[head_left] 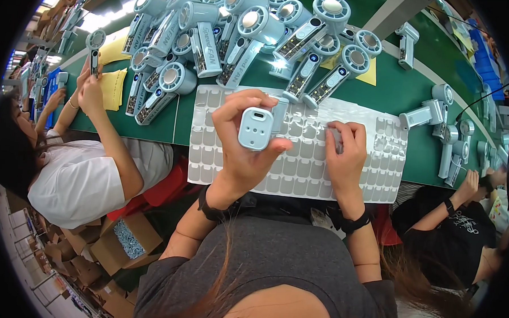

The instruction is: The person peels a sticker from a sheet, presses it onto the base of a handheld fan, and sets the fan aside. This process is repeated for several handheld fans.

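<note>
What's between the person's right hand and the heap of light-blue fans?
In the head view, a whitish stretch of the sticker sheet lies between the right hand and the fan heap.

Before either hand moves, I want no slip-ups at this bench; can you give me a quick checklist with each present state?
1. Left hand gripping the light blue fan: ok.
2. Fan's end face turned to the camera, with its port uncovered: ok.
3. Right hand over the sheet of grey label-like pieces: ok.
4. One piece pinched in the right hand: cannot tell; too small and partly hidden.
5. Sheet's far edge unobstructed: not ok; heaped fans overlap it in this view.
6. Left neighbour's hands away from the sheet: ok.
</note>
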The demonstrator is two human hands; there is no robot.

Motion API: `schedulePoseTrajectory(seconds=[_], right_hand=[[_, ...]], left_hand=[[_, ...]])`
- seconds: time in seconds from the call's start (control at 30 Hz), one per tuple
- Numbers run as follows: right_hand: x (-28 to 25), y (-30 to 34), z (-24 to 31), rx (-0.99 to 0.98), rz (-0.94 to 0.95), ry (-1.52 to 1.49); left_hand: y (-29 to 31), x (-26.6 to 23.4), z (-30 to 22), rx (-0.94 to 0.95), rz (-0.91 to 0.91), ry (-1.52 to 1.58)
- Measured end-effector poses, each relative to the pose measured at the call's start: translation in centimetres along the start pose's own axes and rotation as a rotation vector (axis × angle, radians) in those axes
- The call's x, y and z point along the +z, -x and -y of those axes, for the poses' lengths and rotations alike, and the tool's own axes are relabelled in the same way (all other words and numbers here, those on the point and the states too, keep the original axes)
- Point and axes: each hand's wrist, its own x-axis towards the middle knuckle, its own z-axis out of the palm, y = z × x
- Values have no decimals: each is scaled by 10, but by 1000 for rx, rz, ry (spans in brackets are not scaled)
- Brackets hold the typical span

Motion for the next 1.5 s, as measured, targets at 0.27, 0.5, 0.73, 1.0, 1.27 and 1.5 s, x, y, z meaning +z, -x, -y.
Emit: schedulePoseTrajectory(seconds=[0.27, 0.5, 0.73, 1.0, 1.27, 1.5], right_hand=[[-1, 1, 5, 41, -15, -33], [-1, 0, 3, -77, -14, -1], [-31, -12, 27, 177, 189, -621], [-73, -60, 90, 331, 577, -1032], [-69, -70, 100, 315, 638, -905], [-70, -70, 104, 346, 621, -866]], left_hand=[[1, 3, -1, 26, 34, 22], [5, 6, -7, -4, 52, 25], [4, 3, -14, -40, 171, 8], [2, 1, -13, 4, 280, 68], [1, 3, -15, -8, 302, 95], [-1, 4, -16, -8, 299, 89]])
